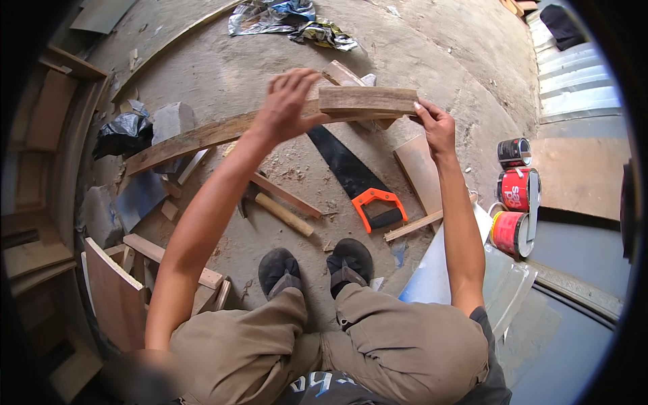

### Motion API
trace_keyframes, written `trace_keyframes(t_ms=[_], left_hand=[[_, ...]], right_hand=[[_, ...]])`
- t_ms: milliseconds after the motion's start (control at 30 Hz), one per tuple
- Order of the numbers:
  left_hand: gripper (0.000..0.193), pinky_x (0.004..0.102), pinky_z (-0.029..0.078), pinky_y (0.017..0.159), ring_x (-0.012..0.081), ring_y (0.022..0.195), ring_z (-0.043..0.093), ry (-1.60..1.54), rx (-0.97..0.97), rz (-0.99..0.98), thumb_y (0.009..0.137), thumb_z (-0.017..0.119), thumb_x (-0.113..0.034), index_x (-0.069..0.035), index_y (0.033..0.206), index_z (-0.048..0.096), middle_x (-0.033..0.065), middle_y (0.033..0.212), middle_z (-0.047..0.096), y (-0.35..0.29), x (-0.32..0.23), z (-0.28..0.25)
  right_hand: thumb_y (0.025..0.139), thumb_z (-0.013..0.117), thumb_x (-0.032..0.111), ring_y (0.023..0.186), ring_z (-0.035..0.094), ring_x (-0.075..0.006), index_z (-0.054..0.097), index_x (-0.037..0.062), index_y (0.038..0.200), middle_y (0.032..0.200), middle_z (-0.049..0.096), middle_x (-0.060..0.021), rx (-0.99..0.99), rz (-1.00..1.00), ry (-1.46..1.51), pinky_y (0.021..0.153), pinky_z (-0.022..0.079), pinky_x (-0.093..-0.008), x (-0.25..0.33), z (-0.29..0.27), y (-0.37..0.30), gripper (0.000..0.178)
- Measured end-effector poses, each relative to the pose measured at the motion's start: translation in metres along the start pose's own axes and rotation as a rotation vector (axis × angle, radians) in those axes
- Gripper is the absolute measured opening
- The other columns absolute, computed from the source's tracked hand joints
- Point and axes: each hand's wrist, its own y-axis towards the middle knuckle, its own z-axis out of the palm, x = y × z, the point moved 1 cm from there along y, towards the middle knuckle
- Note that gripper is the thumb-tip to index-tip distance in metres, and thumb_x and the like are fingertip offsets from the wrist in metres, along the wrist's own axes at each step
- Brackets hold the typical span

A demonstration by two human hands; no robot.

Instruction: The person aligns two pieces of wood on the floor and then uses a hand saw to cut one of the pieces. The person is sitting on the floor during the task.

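A short wooden block [368,100] is held level above the concrete floor [432,54], just past the twelve o'clock point from the person's feet. Its right end is pinched by the fingers of the right hand [435,125], which are closed on the wood. The left hand [287,104] is laid over the block's left end, its fingers spread apart and the palm pressed down rather than wrapped around it.

Directly beneath the block, and touching it, a long weathered plank [196,138] is seen, running off toward nine o'clock, where its far end rests near a grey stone [172,120] and a crumpled black bag [123,133].

Below the hands, toward six o'clock, a handsaw [354,177] with a dark blade and an orange-and-black handle is laid flat on the floor. Just beside it at eight o'clock a hammer [280,210] with a wooden handle is seen among thin wood strips. Two dark sandals [317,266] are planted just below the saw.

At three o'clock, well apart from the block, three paint tins [516,192] in red and black are grouped beside a pale sheet. At seven o'clock offcuts of board [118,293] are stacked. At twelve o'clock, near the far edge, crumpled plastic wrapping [290,20] is seen.
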Motion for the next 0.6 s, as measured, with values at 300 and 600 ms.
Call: trace_keyframes(t_ms=[300, 600], left_hand=[[0.078, 0.0499, 0.024, 0.114, 0.028, 0.137, 0.044, 0.015, 0.154, -0.208, 0.081, 0.071, -0.058, -0.013, 0.141, 0.05, 0.0139, 0.141, 0.052, -0.056, 0.029, 0.018], [0.07, 0.048, 0.027, 0.109, 0.0231, 0.123, 0.056, -0.124, 0.108, -0.263, 0.084, 0.069, -0.056, -0.019, 0.142, 0.051, 0.0063, 0.135, 0.059, -0.033, 0.012, 0.036]], right_hand=[[0.098, 0.061, 0.022, 0.09, 0.067, -0.0127, 0.066, -0.0058, 0.12, 0.097, 0.073, -0.0115, -0.08, -0.045, -0.235, 0.08, 0.052, -0.0261, -0.015, 0.01, 0.009, 0.036], [0.099, 0.06, 0.023, 0.095, 0.067, -0.0141, 0.066, -0.0036, 0.121, 0.108, 0.073, -0.0121, -0.113, -0.156, -0.447, 0.087, 0.05, -0.026, -0.031, 0.006, 0.011, 0.035]])
